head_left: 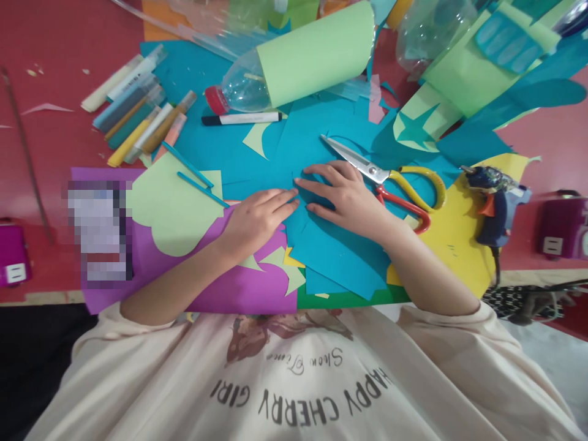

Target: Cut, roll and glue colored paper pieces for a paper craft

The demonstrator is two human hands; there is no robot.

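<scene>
Both hands rest on blue paper (294, 147) in the middle of the table. My left hand (263, 215) lies with fingers stretched out, its fingertips close to those of the other hand. My right hand (340, 195) is flat with its fingers spread, and nothing shows in its grasp. Scissors (379, 174) with one yellow and one red handle lie just beyond and beside the right hand. Left of my left hand is a light green paper cutout (177, 208) with two thin blue strips (190, 171) on it. Green paper scraps (287, 272) lie near the left wrist.
A plastic bottle (316, 55) wrapped in green paper lies at the back, with a black-capped marker (241, 119) before it. Several markers (133, 107) and a blurred-out phone (100, 233) are on the left. A hot glue gun (498, 211) lies right on yellow paper (452, 245).
</scene>
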